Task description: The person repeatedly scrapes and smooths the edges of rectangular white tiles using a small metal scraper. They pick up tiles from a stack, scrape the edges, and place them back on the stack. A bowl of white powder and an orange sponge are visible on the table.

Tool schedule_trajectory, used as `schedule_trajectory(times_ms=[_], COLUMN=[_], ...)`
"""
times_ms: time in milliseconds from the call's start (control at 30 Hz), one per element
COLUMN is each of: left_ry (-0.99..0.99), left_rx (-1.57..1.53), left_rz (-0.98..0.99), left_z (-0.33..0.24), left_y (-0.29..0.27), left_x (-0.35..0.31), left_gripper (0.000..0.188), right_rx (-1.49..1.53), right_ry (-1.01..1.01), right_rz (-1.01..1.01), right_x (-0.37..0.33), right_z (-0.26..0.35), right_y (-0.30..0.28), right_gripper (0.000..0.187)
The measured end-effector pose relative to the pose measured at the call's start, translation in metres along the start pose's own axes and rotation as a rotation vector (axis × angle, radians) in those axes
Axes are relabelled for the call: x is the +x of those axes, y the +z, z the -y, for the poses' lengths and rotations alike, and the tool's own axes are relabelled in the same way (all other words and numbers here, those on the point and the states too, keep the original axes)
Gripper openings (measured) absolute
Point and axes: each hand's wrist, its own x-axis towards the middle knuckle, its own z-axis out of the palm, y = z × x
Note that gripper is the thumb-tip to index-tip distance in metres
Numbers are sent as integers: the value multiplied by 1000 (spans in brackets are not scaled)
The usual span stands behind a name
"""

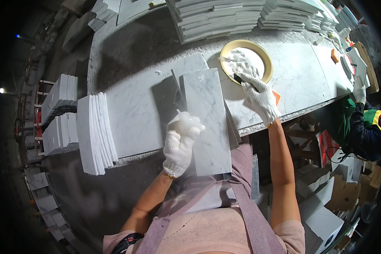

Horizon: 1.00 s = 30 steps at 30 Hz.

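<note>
My left hand (181, 148), in a white knit glove, is closed against the left edge of a white, grey-veined marble tile (206, 122). A glossy, whitish translucent material covers its fingers; whether anything is held inside them cannot be made out. The tile lies raised and slanting over the bench edge, its near end by my apron. My right hand (260, 96), also gloved, grips a small dark-handled scraper (237, 79) at the near rim of a yellow bowl (268, 63). White paste (243, 63) lies inside the bowl. The scraper's working end is hard to tell from the paste.
Beneath is a stone-topped bench (133, 110) with a rough front edge. Upright tiles (96, 135) lean at its left end, and tile stacks (218, 19) stand at the back. An orange piece (276, 98) lies by my right wrist. Another person's gloved hand (359, 91) is at far right.
</note>
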Motion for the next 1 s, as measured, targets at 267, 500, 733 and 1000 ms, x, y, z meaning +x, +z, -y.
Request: schedule_trajectory(times_ms=[267, 500, 733, 1000], left_ry=[-66, -69, -60, -48], left_rx=[116, 124, 175, 79], left_rz=[1, -3, 26, 16], left_z=[2, 3, 3, 4], left_y=[1, 2, 0, 3], left_x=[1, -1, -1, 1], left_gripper=[40, 39, 40, 38], right_rx=[41, -494, -455, -681], right_ry=[-47, -400, -305, -200], right_rz=[68, -84, -62, 130], right_x=[-43, -58, -68, -72], right_z=[20, 21, 32, 41], right_y=[32, 43, 31, 29], right_gripper=[36, 38, 45, 44])
